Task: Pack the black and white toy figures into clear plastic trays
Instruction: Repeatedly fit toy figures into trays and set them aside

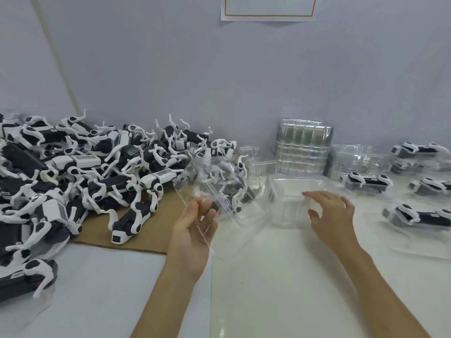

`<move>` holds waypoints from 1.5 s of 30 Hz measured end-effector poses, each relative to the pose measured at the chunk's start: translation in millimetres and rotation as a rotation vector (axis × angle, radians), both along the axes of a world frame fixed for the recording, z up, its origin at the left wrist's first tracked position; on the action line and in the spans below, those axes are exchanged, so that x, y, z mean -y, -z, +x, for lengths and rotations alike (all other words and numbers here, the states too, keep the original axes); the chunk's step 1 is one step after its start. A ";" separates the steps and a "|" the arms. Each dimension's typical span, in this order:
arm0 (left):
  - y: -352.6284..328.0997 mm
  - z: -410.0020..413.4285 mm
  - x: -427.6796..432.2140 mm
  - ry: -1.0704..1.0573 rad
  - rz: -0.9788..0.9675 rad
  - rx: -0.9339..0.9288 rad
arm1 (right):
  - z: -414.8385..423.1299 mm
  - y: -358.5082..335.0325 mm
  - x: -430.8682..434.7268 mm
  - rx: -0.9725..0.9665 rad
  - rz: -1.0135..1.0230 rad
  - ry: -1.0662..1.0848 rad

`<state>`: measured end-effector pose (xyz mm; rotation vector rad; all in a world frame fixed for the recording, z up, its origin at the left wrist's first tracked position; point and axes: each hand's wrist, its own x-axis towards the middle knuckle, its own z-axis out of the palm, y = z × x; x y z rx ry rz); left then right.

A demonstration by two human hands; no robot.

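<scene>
Left hand (192,230) on edge of tilted clear tray (207,181)

Toy figures (80,162) heaped at left (partly on cardboard (166,215)), tray stack (303,150) behind centre, packed trays (368,182) at right

Two slim forearms, bare, no sleeves in view approx. to the elbows. Left hand (192,230) & right hand (329,215) bare too. Nails short, rounded. Small glint on one right finger, too blurry to ID.

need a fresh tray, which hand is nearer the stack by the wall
Right. Right hand is just in front of the stack; left hand holds a tray farther left.
</scene>
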<state>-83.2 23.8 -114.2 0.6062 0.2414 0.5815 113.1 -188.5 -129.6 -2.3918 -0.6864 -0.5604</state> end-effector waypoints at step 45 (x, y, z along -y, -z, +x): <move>32.6 38.0 -55.5 -0.437 1.467 -0.762 | 7.9 -19.7 1.2 -0.704 0.367 -0.250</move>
